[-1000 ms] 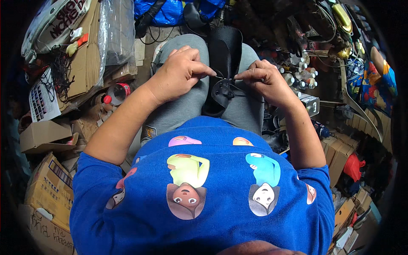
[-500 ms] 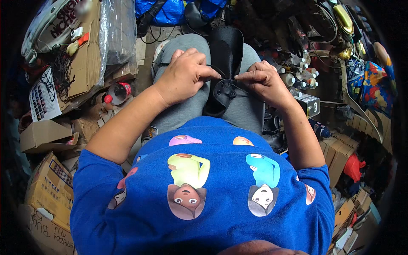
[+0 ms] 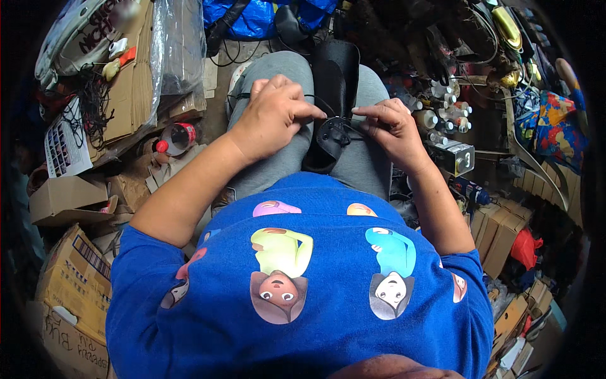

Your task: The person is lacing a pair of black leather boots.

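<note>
A black leather piece, which looks like a shoe or boot upper, lies lengthwise between my knees. Its near part carries a flap with eyelets and a knot of black cord. My left hand is closed in a pinch at the flap's left edge, on a thin black cord that loops over the leather and also trails out left of the hand. On the other side, my right hand has thumb and index finger bent around a strand of cord beside the knot; its fingertips are partly hidden.
Grey trousers cover my legs under the leather. Flattened cardboard and a red-labelled plastic bottle lie to the left. Small bottles and a metal can crowd the right. A blue bag stands beyond my knees.
My right hand has shifted slightly, its index finger and thumb now further apart. The cord loop over the leather shows more plainly. My left hand is almost where it was.
</note>
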Available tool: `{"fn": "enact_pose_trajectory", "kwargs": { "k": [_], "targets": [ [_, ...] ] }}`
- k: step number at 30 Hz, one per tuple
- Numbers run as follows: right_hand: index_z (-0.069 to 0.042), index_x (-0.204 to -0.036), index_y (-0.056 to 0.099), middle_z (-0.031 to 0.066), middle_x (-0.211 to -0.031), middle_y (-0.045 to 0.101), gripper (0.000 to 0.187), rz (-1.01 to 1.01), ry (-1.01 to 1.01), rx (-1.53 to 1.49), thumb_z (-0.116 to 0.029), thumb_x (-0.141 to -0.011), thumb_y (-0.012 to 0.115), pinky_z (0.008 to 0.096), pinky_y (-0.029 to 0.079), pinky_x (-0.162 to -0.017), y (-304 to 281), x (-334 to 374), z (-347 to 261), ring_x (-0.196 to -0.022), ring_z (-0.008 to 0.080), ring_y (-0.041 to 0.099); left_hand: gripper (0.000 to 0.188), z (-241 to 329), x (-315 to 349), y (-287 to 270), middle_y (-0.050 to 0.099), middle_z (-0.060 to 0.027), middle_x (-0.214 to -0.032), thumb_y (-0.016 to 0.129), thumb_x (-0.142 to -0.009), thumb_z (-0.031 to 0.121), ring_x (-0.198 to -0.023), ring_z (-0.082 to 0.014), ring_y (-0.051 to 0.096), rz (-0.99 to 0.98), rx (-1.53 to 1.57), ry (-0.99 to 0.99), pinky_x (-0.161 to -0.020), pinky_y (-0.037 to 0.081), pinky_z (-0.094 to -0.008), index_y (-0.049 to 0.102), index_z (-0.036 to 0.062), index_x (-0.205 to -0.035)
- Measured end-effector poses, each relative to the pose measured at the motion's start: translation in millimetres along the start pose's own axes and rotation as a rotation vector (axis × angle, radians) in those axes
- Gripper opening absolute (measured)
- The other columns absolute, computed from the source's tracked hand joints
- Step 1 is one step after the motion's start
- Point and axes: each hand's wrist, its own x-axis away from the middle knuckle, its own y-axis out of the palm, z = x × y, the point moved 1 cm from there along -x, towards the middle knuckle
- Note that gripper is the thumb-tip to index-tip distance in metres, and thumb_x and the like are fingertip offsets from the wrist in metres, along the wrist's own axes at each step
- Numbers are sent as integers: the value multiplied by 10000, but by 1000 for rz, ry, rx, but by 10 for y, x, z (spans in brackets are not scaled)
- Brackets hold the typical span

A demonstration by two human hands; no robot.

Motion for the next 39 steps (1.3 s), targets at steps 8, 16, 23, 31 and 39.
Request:
{"fn": "enact_pose_trajectory", "kwargs": {
  "k": [8,16,23,31,39],
  "targets": [
    [-212,-1026,734,-10,-800,600,316,-16,-48,42,-81,-740,704,343,335,-882,32,-31,-8,-878,176,528,259,48,-19,24,535,28,-766,700,-712,78,-895,-187,503,-49,9,-47,-845,302,-360,741,227,-920],
    [-225,-990,734,-8,-805,572,304,-45,-48,108,-42,-760,657,347,323,-900,-35,10,-71,-888,182,524,286,58,56,-47,553,14,-796,691,-694,56,-910,-194,533,41,23,-103,-871,332,-373,739,221,-923],
    [-243,-993,727,1,-823,567,444,-174,-63,135,55,-706,564,359,321,-893,-157,-145,-83,-886,193,541,295,64,-14,-76,525,11,-780,680,-718,49,-857,-190,508,4,65,-87,-801,319,-342,744,220,-949],
    [-236,-969,729,4,-815,569,463,-261,-23,69,80,-690,535,368,322,-881,-180,-253,-43,-860,193,556,280,22,-48,-59,513,16,-785,677,-732,54,-851,-181,492,-16,29,-74,-822,293,-346,746,230,-939],
    [-240,-962,735,-5,-826,576,375,-251,-35,57,20,-736,587,366,320,-884,-183,-269,-29,-873,187,552,269,-14,-61,-60,505,15,-776,678,-731,55,-854,-179,495,-25,29,-62,-813,289,-349,744,227,-927]
  ]
}}
